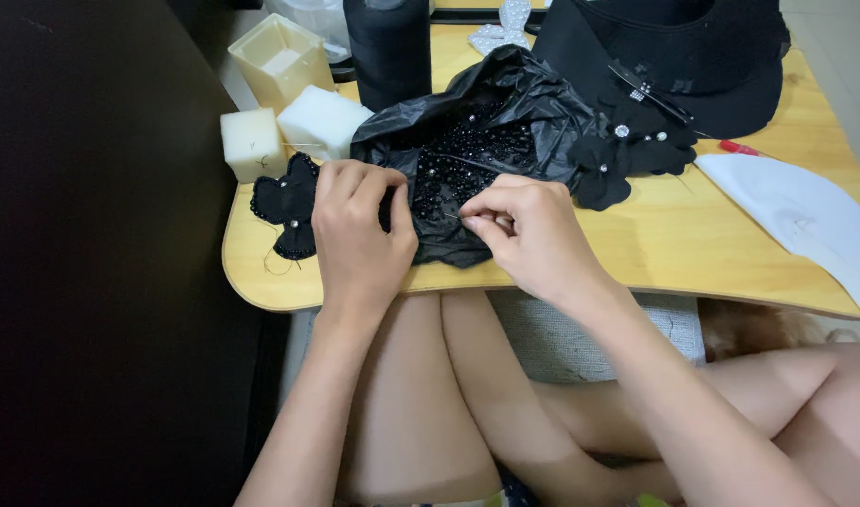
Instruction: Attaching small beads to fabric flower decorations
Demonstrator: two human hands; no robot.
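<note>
My left hand [357, 235] rests on the near-left part of a small wooden table [711, 253], fingers curled around a black fabric piece [289, 202] with a beaded edge. My right hand [524, 230] pinches a thin needle [451, 216] between thumb and forefinger, its tip pointing left over a crumpled black plastic bag [505, 103] that holds several small black beads [463, 160]. The two hands sit close together at the bag's near edge.
Two white foam blocks [251, 143] [322, 120] and a pale square container [278, 58] stand at the back left beside a large black thread cone [388, 47]. Black fabric with pearl-dotted flowers [636, 141] lies at the back right; a white fabric piece [805, 211] overhangs the right edge.
</note>
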